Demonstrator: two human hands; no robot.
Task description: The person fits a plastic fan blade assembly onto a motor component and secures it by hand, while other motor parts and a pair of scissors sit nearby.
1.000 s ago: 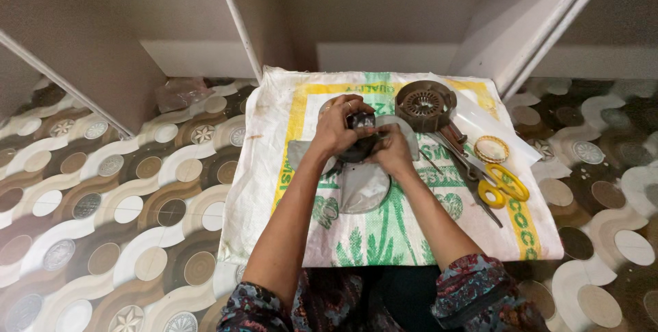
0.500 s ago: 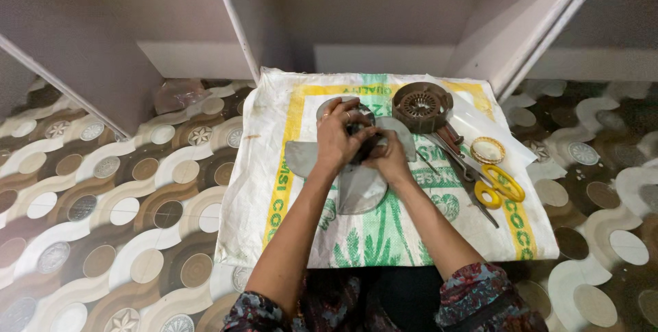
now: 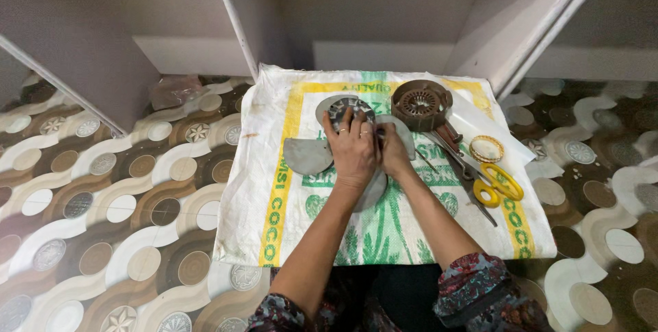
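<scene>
Both hands, the left hand (image 3: 353, 147) and right hand (image 3: 394, 154), clasp a round metal fan hub (image 3: 348, 107) on the woven sack (image 3: 411, 236), brown motor housing (image 3: 419, 104) just right.

Bare sack (image 3: 288, 236) at left, scissors (image 3: 495, 185), brown housing (image 3: 421, 104) crowding right
</scene>
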